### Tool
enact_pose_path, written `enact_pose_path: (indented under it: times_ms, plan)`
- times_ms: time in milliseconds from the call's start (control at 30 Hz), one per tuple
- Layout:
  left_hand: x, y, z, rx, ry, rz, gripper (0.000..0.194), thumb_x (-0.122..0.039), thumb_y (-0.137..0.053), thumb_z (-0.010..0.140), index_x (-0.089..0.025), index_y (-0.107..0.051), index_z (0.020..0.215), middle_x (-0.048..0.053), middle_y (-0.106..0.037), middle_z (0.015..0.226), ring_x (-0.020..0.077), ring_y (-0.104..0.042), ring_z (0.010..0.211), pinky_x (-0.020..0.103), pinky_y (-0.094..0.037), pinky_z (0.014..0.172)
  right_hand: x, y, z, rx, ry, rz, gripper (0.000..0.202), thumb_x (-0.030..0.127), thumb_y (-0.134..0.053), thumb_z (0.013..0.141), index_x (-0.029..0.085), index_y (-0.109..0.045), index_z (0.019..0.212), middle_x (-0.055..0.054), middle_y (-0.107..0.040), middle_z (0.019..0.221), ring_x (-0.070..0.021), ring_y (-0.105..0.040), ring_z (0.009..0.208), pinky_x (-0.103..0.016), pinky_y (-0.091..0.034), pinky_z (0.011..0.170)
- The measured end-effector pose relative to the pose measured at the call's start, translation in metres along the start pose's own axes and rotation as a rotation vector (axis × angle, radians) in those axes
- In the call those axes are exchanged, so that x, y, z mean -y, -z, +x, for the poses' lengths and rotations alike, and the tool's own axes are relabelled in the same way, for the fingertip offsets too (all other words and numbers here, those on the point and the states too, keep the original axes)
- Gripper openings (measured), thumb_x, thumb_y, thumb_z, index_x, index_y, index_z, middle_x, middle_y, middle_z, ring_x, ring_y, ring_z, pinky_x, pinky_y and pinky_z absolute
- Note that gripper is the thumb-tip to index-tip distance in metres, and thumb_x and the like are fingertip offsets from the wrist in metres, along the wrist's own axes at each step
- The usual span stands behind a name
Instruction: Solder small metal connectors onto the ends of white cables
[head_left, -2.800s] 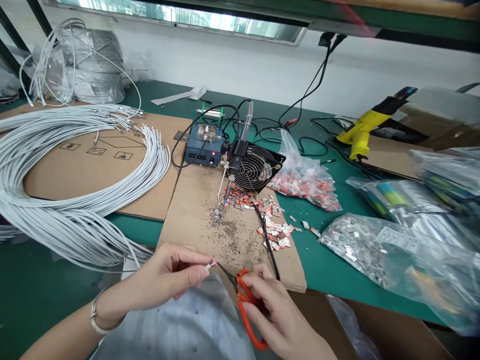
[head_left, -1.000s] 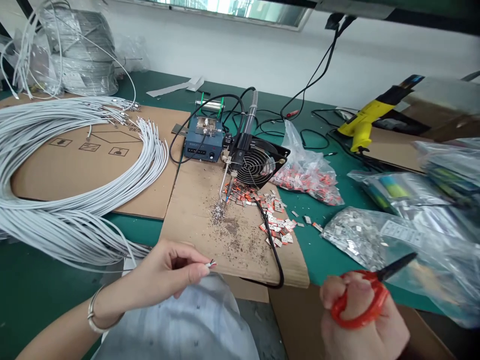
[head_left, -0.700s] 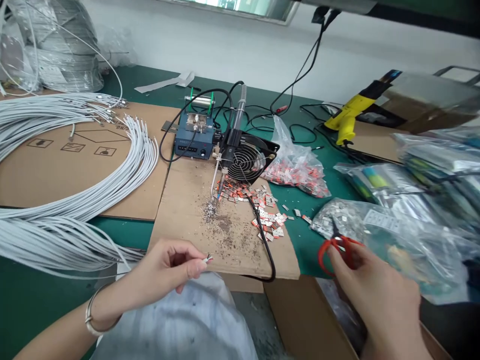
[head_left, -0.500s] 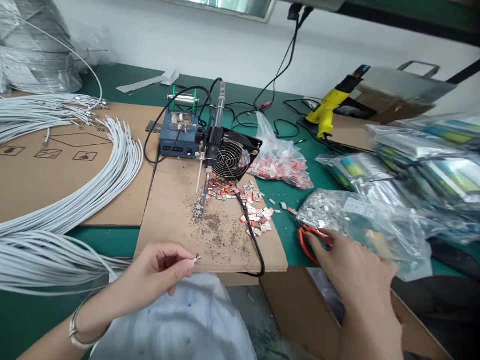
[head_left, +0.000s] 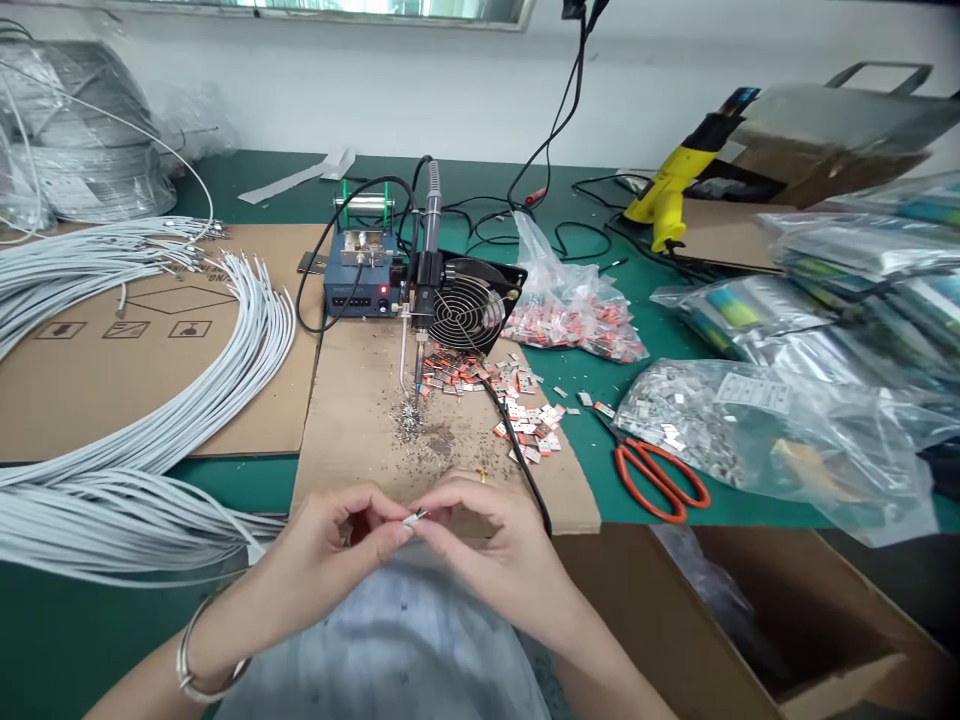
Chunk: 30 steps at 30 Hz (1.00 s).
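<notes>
Between thumb and forefinger, my left hand point(head_left: 349, 535) pinches the end of a white cable point(head_left: 412, 519), where short thin wires stick out. The fingertips of my right hand point(head_left: 480, 525) meet it from the other side, closed at the wire ends. Both hands are over the front edge of the cardboard sheet point(head_left: 352, 420). Red-handled scissors point(head_left: 660, 478) lie on the green table to the right, near neither hand. Ahead, a soldering iron point(head_left: 430, 240) points tip down in its stand, above a patch of solder bits point(head_left: 409, 418).
A blue soldering station point(head_left: 360, 285) and a black fan point(head_left: 469, 310) stand behind. Small orange-and-white connector pieces point(head_left: 529, 425) lie scattered by a black cord. Bundles of white cables point(head_left: 225, 370) fill the left. Bags of small metal parts point(head_left: 675, 410) and a yellow heat gun point(head_left: 667, 205) are at right.
My right hand has let go of the red-handled scissors, leaving them on the table, and has come left to the cable end. My left hand keeps its pinch. The view has shifted slightly.
</notes>
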<state>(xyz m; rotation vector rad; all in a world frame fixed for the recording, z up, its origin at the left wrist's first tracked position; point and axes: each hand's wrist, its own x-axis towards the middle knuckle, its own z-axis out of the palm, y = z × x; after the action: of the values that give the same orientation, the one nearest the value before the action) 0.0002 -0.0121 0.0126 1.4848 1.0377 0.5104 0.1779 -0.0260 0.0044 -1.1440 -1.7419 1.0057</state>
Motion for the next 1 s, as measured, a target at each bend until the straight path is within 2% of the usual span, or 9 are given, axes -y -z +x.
enact_pose_path:
  times_ms: [333,433,567,633,700,733,767,867,1000]
  plan:
    - [0.000,0.001,-0.007,-0.030,-0.063,0.131,0.024,-0.035,-0.051,0.084,-0.015,-0.064,0.077,0.000,-0.056,0.064,0.0107,-0.043,0.059,0.022,-0.031,0.053,0.002,-0.005,-0.003,-0.080,0.022,0.164,0.010,0.013,-0.059,0.077,0.017,-0.059,0.068,0.000,-0.058,0.063,-0.0133,-0.052,0.058,-0.025,-0.040,0.053]
    - [0.001,0.000,-0.003,-0.026,-0.047,0.067,0.025,-0.034,-0.052,0.083,-0.014,-0.063,0.074,0.000,-0.053,0.061,0.0105,-0.040,0.057,0.022,-0.030,0.051,-0.004,-0.016,-0.004,-0.141,0.047,0.219,0.013,0.014,-0.060,0.076,0.018,-0.058,0.064,0.001,-0.054,0.058,-0.0127,-0.049,0.054,-0.025,-0.037,0.051]
    - [0.002,-0.001,0.003,-0.043,-0.020,-0.112,0.022,-0.032,-0.058,0.078,-0.013,-0.061,0.068,-0.001,-0.052,0.059,0.0102,-0.041,0.056,0.021,-0.032,0.051,-0.011,-0.038,-0.006,-0.335,0.085,0.398,0.013,0.017,-0.060,0.076,0.019,-0.056,0.063,0.001,-0.051,0.059,-0.0133,-0.046,0.054,-0.025,-0.037,0.050]
    - [0.004,-0.001,0.004,-0.049,-0.008,-0.194,0.020,-0.030,-0.061,0.076,-0.013,-0.060,0.066,-0.001,-0.052,0.059,0.0099,-0.043,0.056,0.020,-0.035,0.052,-0.012,-0.037,-0.005,-0.346,0.089,0.395,0.010,0.019,-0.060,0.077,0.020,-0.057,0.067,0.001,-0.052,0.061,-0.0138,-0.048,0.056,-0.025,-0.039,0.051]
    - [0.009,0.001,0.005,-0.061,0.001,-0.253,0.019,-0.029,-0.064,0.075,-0.014,-0.060,0.065,-0.001,-0.053,0.060,0.0096,-0.045,0.058,0.019,-0.037,0.054,-0.013,-0.020,-0.004,-0.273,0.078,0.247,0.002,0.019,-0.062,0.077,0.021,-0.060,0.077,0.000,-0.057,0.068,-0.0146,-0.051,0.059,-0.026,-0.041,0.055]
    - [0.011,0.003,0.005,-0.057,0.005,-0.287,0.019,-0.029,-0.065,0.075,-0.014,-0.060,0.065,-0.001,-0.054,0.060,0.0096,-0.046,0.058,0.019,-0.038,0.054,-0.015,-0.006,-0.003,-0.238,0.067,0.121,0.007,0.020,-0.063,0.077,0.022,-0.061,0.084,-0.001,-0.060,0.073,-0.0157,-0.052,0.063,-0.027,-0.042,0.058]
    - [0.014,0.005,0.005,-0.048,0.009,-0.335,0.018,-0.030,-0.065,0.075,-0.015,-0.060,0.066,-0.001,-0.055,0.061,0.0096,-0.048,0.058,0.019,-0.039,0.054,-0.017,0.011,-0.002,-0.262,0.048,-0.018,0.012,0.020,-0.062,0.079,0.022,-0.060,0.090,-0.003,-0.062,0.080,-0.0171,-0.054,0.068,-0.029,-0.043,0.062]
    - [0.022,0.013,0.006,0.030,0.004,-0.560,0.020,-0.034,-0.067,0.074,-0.016,-0.059,0.069,-0.001,-0.056,0.064,0.0075,-0.050,0.050,0.017,-0.039,0.047,-0.029,0.066,0.002,-0.338,-0.019,-0.530,0.007,0.019,-0.053,0.084,0.020,-0.060,0.082,-0.005,-0.060,0.080,-0.0222,-0.054,0.077,-0.034,-0.040,0.069]
    - [0.024,0.022,0.011,0.064,0.056,-0.786,0.024,-0.036,-0.072,0.068,-0.016,-0.059,0.071,-0.003,-0.055,0.060,0.0040,-0.047,0.041,0.013,-0.036,0.040,-0.049,0.107,0.010,-0.097,-0.149,-0.837,0.007,0.021,-0.055,0.083,0.020,-0.061,0.080,-0.006,-0.057,0.077,-0.0243,-0.053,0.076,-0.036,-0.038,0.070]
